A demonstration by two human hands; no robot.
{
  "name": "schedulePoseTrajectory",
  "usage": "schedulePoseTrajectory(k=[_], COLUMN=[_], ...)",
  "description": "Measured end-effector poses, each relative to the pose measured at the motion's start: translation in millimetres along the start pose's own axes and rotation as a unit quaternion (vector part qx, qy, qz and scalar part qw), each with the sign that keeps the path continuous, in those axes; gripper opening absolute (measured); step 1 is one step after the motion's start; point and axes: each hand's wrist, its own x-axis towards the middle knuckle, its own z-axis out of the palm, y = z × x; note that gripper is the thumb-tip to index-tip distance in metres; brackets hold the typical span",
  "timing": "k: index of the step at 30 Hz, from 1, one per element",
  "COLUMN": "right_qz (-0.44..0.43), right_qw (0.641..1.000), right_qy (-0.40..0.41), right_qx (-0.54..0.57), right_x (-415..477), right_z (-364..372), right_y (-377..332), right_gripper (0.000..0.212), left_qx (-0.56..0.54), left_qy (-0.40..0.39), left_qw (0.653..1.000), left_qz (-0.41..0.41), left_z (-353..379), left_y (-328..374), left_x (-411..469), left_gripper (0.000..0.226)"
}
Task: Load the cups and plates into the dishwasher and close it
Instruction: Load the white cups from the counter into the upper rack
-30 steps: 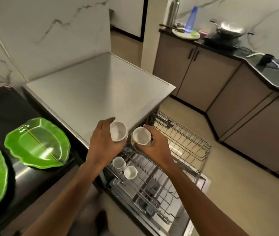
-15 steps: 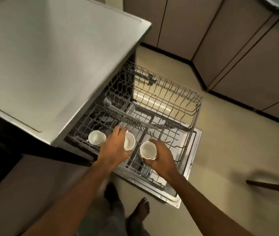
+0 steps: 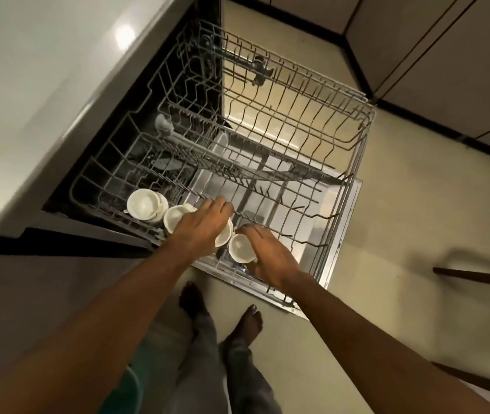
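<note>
Left hand (image 3: 200,231) held a cup (image 3: 224,236) low in the rack (image 3: 297,216), fingers curled round it. Right hand (image 3: 270,255) gripped a second cup (image 3: 239,249) just beside the left hand, mouth facing up. Two more cups (image 3: 143,204) sat in the rack on the far side of the left hand. To do this well, I think each cup needed to be tipped mouth down, set between the wires, and let go only once it sat firm.

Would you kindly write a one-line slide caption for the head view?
Left hand and right hand hold two white cups at the pulled-out dishwasher rack.
</note>
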Motion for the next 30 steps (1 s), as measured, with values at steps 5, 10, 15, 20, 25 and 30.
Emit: schedulePoseTrajectory(k=[5,10,15,20,25,30], right_qz=[-0.009,-0.006,0.022,0.064,0.038,-0.041], right_qw=[0.999,0.999,0.997,0.997,0.994,0.982], right_qy=[-0.019,-0.028,-0.065,-0.036,0.085,0.141], right_qx=[-0.038,-0.040,-0.037,-0.008,0.055,0.122], right_x=[-4.1,-8.6,-10.9,-9.2,-1.5,9.5], right_z=[-0.4,-9.5,-25.0,-53.7,-101.2,-148.5], right_y=[-5.6,-8.1,-10.2,-21.3,-64.9,-124.0], right_gripper=[0.077,0.071,0.074,0.069,0.052,0.035], left_qx=[0.012,-0.006,-0.048,-0.163,-0.178,-0.224], left_qy=[-0.038,-0.075,-0.061,0.020,0.128,0.265], left_qw=[0.999,0.997,0.997,0.983,0.971,0.927], left_qz=[-0.002,-0.012,-0.023,-0.085,-0.099,-0.142], left_z=[-2.0,-10.3,-13.5,-32.4,-78.5,-131.9], left_y=[-1.2,-0.1,-3.2,-2.4,5.4,14.8], left_x=[1.2,2.7,-8.5,-40.1,-88.7,-143.2], left_gripper=[0.077,0.076,0.063,0.051,0.033,0.027])
